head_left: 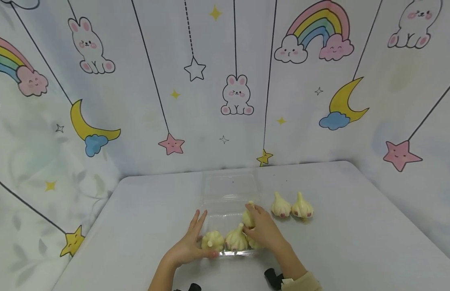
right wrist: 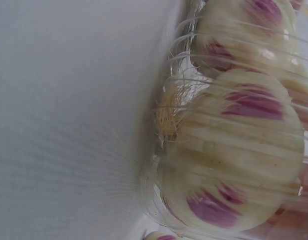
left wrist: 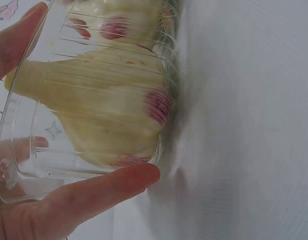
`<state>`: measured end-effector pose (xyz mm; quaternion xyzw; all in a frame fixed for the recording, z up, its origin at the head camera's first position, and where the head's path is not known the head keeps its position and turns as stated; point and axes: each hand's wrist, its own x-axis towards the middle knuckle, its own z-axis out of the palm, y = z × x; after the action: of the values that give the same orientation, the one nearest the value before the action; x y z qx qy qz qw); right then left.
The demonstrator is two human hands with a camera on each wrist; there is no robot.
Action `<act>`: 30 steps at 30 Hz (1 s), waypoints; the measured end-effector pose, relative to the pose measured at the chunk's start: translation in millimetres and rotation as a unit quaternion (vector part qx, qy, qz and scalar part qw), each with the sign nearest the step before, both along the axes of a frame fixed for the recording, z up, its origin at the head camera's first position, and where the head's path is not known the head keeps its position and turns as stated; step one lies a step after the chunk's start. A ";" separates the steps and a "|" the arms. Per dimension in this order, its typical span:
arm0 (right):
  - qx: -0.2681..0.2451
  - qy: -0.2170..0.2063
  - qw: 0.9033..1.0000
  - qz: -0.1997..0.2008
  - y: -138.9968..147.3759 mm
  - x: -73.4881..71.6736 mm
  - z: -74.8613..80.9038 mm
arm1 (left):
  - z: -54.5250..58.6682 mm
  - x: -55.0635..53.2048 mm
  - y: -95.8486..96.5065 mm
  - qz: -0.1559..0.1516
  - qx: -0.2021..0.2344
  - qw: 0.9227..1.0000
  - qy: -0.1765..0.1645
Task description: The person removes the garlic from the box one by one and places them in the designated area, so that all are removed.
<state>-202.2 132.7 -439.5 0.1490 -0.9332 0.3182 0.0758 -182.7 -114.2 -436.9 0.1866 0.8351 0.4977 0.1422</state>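
A clear plastic box stands at the table's front, with a row of garlic bulbs along its near side. Of these, one bulb is at the left, another in the middle, and a third partly under my right hand. My left hand is at the box's left front corner, thumb straight along the front wall and fingers spread upward. My right hand grips a further garlic bulb between thumb and fingers, over the box's right part behind the row. Bulbs show through the ribbed plastic in both wrist views.
Two more garlic bulbs, one beside the other, stand on the white table right of the box. The box's clear lid lies folded back behind it. A patterned cloth rises behind the table.
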 end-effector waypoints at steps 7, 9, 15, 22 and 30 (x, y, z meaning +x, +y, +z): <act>-0.004 0.008 1.000 0.004 -0.2 -0.9 0.3 | -0.8 -0.1 -0.4 0.001 0.003 1.000 0.000; -0.008 0.017 1.000 0.008 0.1 -1.4 -0.5 | -0.7 -0.3 -0.5 0.001 0.005 1.000 -0.001; -0.010 0.036 0.999 0.004 1.1 -4.1 -3.7 | -0.7 -0.5 -0.2 -0.001 0.008 1.000 -0.003; -0.072 0.035 0.997 -0.021 1.3 -4.4 -0.9 | 1.1 0.5 0.5 -0.001 0.014 1.000 -0.005; -0.144 0.038 0.988 -0.041 2.2 -6.8 3.1 | 3.6 1.1 0.8 -0.001 0.010 1.000 -0.006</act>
<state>-208.9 134.8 -436.4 0.1099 -0.8796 0.4397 0.1447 -181.6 -113.4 -433.4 0.1853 0.8293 0.5067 0.1458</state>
